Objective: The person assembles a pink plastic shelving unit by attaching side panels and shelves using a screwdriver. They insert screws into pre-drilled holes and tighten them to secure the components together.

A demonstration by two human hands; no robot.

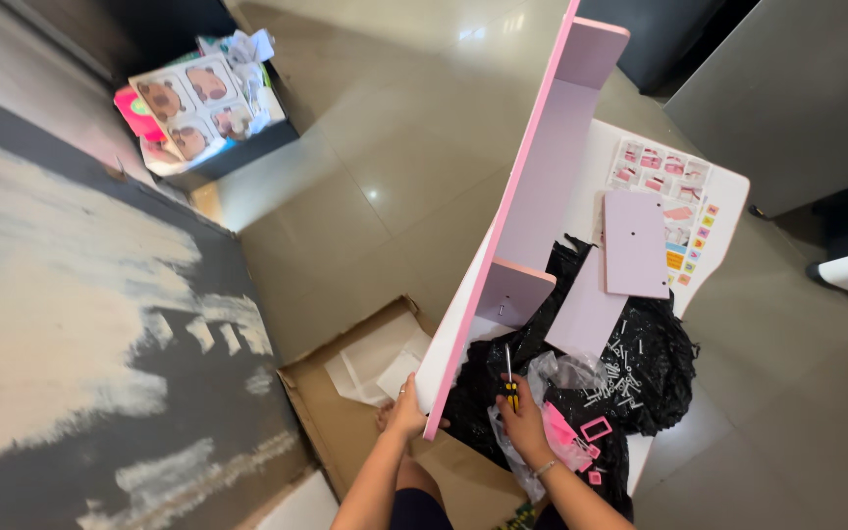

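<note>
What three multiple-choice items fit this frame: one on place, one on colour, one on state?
1. Where is the screwdriver?
A. in the right hand
B. on the cardboard
C. on the instruction sheet

2. What colour is the edge of the tall panel?
A. green
B. pink
C. black

3. How does the tall panel stand?
A. flat on the floor
B. wrapped in the plastic
C. on edge, gripped by the left hand

Answers:
1 A: the right hand's fingers close round the yellow-and-black handle, above the black plastic sheet.
2 B: a pink strip runs the length of the panel's near edge.
3 C: the panel rises toward the camera, and the left hand clasps its lower corner over the flattened cardboard box.
</note>
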